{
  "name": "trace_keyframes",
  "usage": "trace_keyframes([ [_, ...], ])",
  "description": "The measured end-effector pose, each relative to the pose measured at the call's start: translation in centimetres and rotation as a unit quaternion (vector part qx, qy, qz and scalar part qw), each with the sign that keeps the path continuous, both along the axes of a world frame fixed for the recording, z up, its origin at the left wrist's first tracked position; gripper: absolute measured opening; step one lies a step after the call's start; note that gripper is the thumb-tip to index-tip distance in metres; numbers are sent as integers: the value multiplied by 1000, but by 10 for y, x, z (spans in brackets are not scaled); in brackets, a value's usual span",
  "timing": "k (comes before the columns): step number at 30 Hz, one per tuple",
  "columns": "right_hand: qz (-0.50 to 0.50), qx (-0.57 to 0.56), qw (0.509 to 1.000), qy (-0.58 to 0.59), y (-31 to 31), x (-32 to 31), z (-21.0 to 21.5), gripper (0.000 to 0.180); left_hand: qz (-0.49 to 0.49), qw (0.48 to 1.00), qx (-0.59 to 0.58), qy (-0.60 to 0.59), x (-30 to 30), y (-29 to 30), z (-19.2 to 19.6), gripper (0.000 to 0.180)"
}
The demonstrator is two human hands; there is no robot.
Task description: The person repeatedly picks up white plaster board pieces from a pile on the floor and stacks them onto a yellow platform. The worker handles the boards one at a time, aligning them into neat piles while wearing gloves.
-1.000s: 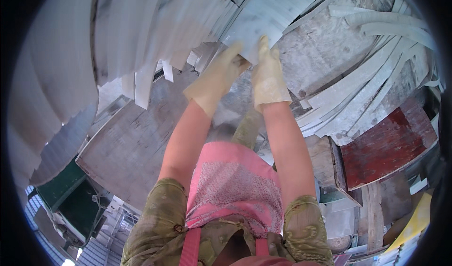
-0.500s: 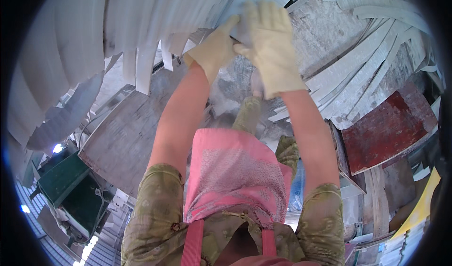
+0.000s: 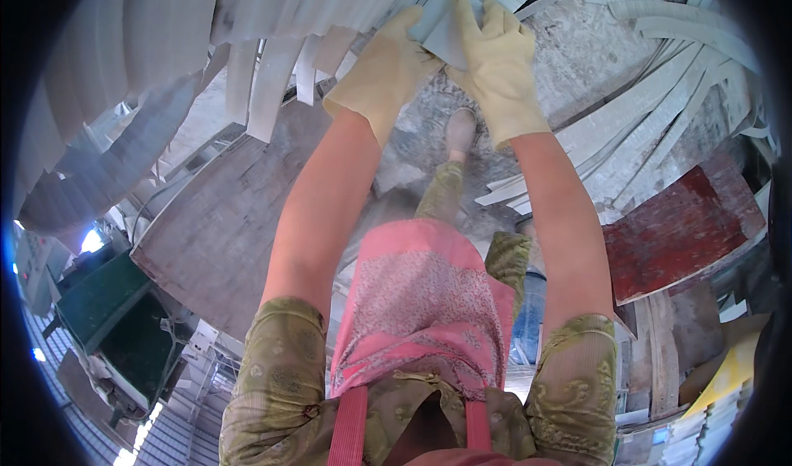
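The gloved left hand [image 3: 392, 63] and right hand [image 3: 502, 70] are holding the pale panel [image 3: 446, 35] between them, one grip at each side; the panel is sitting left of the loose strips [image 3: 639, 132].

The cream gloves [image 3: 505, 78] look like matt rubber, the far pale sheet [image 3: 446, 40] smooth. Near, the pink apron [image 3: 412, 301] is creased cloth; at right, the red board [image 3: 676, 235] looks rough and scuffed.
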State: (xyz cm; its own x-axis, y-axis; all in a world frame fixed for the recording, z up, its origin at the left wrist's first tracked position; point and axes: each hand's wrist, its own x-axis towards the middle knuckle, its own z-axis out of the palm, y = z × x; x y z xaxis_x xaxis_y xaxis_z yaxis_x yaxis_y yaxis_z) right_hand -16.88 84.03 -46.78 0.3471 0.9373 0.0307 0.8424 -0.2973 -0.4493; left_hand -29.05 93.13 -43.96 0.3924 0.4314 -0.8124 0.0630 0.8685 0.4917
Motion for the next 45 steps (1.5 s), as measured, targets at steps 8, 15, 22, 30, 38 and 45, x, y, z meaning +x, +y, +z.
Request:
trace_keyframes([
  [8,34,-4,999,0,-17,12,-3,100,-22,996,-17,84,-2,7,-15,64],
  [15,50,-9,999,-5,-16,17,5,99,5,997,-10,72,-2,4,4,52],
  [22,-23,-37,998,55,-47,58,14,90,3,997,-20,75,-4,7,-4,51],
  [30,-415,49,460,783,-66,4,10,67,8,991,42,129,-27,-22,-4,47],
  [38,-370,59,522,766,-15,-16,1,62,795,-94,-539,-262,-13,-14,-40,39],
  [45,-317,69,477,816,-37,-3,-21,61,835,-121,-508,-175,-14,2,-29,43],
])
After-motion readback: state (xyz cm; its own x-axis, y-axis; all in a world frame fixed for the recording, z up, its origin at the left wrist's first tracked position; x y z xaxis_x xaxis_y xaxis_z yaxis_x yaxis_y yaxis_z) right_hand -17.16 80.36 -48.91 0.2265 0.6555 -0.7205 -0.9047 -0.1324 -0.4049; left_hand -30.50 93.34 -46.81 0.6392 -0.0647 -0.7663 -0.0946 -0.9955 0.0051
